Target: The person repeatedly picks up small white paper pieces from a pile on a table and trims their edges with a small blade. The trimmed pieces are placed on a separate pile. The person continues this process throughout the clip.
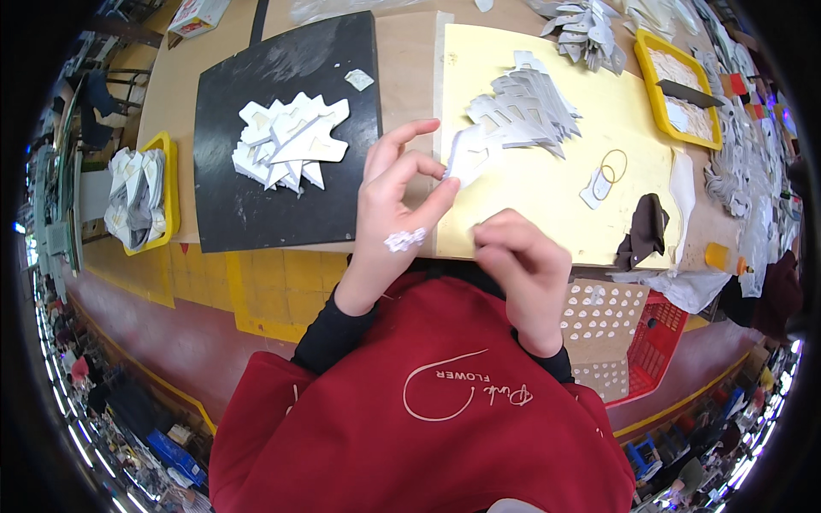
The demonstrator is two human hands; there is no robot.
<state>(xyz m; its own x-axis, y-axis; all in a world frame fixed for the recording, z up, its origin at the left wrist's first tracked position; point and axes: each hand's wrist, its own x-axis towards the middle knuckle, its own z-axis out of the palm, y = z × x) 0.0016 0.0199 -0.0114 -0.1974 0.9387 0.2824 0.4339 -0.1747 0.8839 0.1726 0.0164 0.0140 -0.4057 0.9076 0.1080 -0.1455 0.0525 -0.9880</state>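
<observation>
My left hand [395, 192] pinches a flat white shoe-upper piece [472, 154] between thumb and finger, its other fingers raised. A cluster of small white bits [404, 239] sticks to the skin near this hand's wrist. Close by, my right hand [528, 269] has thumb and fingertips pressed together, slightly blurred; whatever they hold, if anything, is hidden. Beyond the held piece, a fanned stack of similar white-grey pieces [530, 107] lies on a pale yellow board [599, 214]. On the left, a black board [282, 222] carries a loose pile of white pieces [295, 137].
Yellow baskets stand at far left [173, 192] and far right [717, 137], both holding pieces. Rubber bands [614, 164], a small tag [595, 190] and a dark cloth [646, 231] lie right. Below the table edge is a red crate [663, 342] with a dotted cardboard sheet [603, 312].
</observation>
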